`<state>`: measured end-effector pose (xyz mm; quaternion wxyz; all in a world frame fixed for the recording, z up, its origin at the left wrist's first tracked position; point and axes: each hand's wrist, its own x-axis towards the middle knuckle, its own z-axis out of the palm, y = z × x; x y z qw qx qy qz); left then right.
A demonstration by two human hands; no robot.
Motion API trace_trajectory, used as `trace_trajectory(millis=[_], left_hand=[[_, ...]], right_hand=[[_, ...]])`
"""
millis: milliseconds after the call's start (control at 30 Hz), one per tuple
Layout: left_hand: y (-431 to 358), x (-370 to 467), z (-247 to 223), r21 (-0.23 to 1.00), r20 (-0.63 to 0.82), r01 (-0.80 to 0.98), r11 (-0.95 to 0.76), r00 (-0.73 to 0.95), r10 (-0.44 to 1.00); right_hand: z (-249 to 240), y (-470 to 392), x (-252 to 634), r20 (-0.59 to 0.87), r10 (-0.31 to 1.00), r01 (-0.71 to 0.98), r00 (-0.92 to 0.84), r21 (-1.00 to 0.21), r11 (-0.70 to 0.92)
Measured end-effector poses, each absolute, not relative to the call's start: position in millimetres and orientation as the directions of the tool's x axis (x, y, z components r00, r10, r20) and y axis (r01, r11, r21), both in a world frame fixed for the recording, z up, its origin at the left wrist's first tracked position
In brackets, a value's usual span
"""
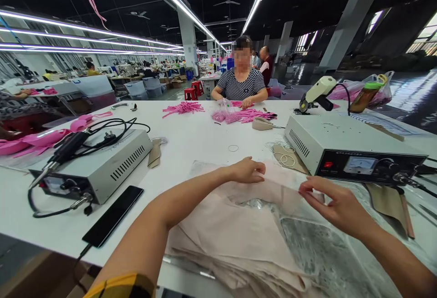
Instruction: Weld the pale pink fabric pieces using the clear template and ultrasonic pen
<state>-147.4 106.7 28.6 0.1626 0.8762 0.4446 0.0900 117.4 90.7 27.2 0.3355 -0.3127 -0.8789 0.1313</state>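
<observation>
In front of me lies a stack of thin beige fabric pieces, with uneven layers along the near edge. My left hand is at the stack's far edge, fingers curled and closed on the top beige fabric. My right hand pinches the same sheer piece at its right side, thumb and forefinger close together. Between the hands the cloth spans a curved cut-out, where something clear and shiny shows. A transparent plastic sheet lies under and right of the stack. Part of each hand's fingertips is hidden.
Grey control boxes stand left and right, with cables. A phone lies at left, a handheld cutter on the right box. Beige scraps and pink strips are around. A person sits opposite.
</observation>
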Motion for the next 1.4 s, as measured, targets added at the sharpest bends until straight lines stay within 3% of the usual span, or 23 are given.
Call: trace_trajectory(millis=[100, 200, 367, 400, 467, 567, 633, 833, 1200, 1400], left_hand=[[60, -176, 48, 0.362, 0.043, 0.696, -0.620, 0.652, 0.757], [3, -204, 65, 0.386, 0.000, 0.622, -0.681, 0.739, 0.674], [-41, -218, 81, 0.479, -0.194, 0.598, -0.643, 0.786, 0.587], [-37, -215, 82, 0.486, -0.203, 0.616, -0.620, 0.770, 0.605], [-18, -205, 79, 0.474, -0.174, 0.664, -0.578, 0.714, 0.678], [28, -183, 66, 0.398, -0.054, 0.775, -0.491, 0.554, 0.830], [62, -166, 52, 0.370, -0.016, 0.834, -0.410, 0.447, 0.894], [127, -129, 12, 0.342, 0.011, 0.879, -0.332, 0.350, 0.937], [144, -101, 5, 0.324, 0.052, 0.863, -0.389, 0.394, 0.918], [150, -80, 14, 0.446, 0.052, 0.795, -0.412, 0.436, 0.898]], right_hand=[[32, 46, 123, 0.462, 0.533, 0.361, -0.709, -0.411, 0.837], [31, 10, 125, 0.241, 0.471, 0.306, -0.849, -0.503, 0.809], [25, 33, 117, 0.038, 0.511, 0.364, -0.859, -0.656, 0.661], [22, 52, 113, 0.057, 0.574, 0.398, -0.817, -0.664, 0.633], [12, 96, 105, 0.152, 0.806, 0.592, -0.572, -0.604, 0.534], [-7, 156, 94, 0.172, 0.883, 0.699, -0.437, -0.552, 0.454], [-19, 183, 90, 0.153, 0.896, 0.731, -0.417, -0.529, 0.431], [-34, 205, 100, 0.082, 0.904, 0.756, -0.420, -0.519, 0.398], [-28, 199, 100, 0.116, 0.857, 0.630, -0.502, -0.629, 0.455], [-1, 179, 110, 0.135, 0.895, 0.508, -0.426, -0.782, 0.360]])
